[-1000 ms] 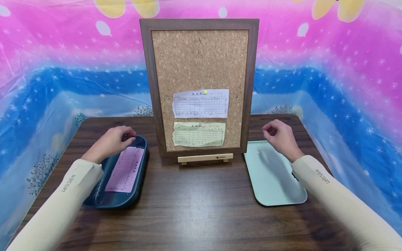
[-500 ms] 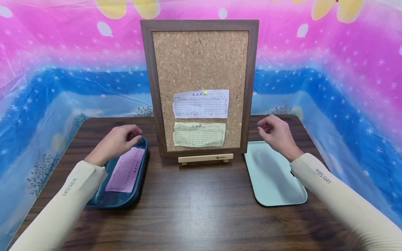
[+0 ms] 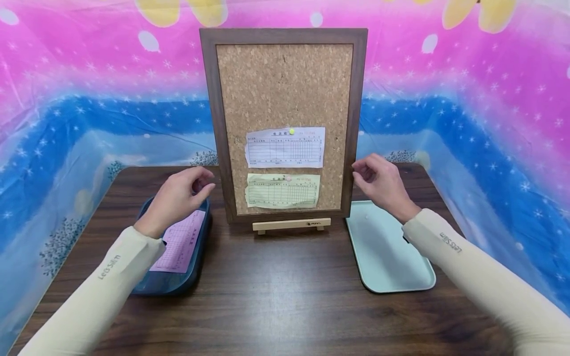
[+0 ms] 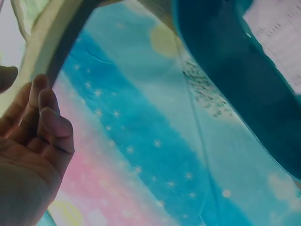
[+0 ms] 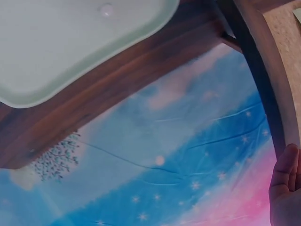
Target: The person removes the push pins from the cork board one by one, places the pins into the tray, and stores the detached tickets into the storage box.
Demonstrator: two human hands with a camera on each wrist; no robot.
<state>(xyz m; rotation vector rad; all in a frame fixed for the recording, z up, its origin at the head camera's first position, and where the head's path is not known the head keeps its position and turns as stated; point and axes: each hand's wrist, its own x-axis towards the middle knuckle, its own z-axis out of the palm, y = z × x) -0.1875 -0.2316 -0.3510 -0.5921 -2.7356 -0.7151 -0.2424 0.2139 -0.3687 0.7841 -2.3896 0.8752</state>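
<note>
My left hand (image 3: 175, 199) hovers above the far end of a dark blue tray (image 3: 201, 247), its fingers loosely curled with the thumb apart. In the left wrist view, nothing shows between the fingers of that hand (image 4: 40, 150). A pink printed slip (image 3: 181, 241) lies in the blue tray, partly behind my wrist. My right hand (image 3: 382, 187) is beside the right edge of a framed corkboard (image 3: 285, 84), fingers bent and thumb apart, with no held object visible. A white slip (image 3: 285, 151) hangs under a yellow pushpin (image 3: 291, 131). Below it, a pale pushpin (image 3: 288, 178) fixes a green slip (image 3: 280, 194).
The corkboard leans on a small wooden easel (image 3: 291, 225) at the middle of the brown table (image 3: 276, 296). To its right lies a pale green tray (image 3: 396, 262), with one small white pushpin (image 5: 106, 10) visible in it. A pink and blue cloth (image 3: 467, 109) surrounds the table.
Both hands have moved inward toward the corkboard, the left one to the right and the right one to the left. The slips and trays stay where they were.
</note>
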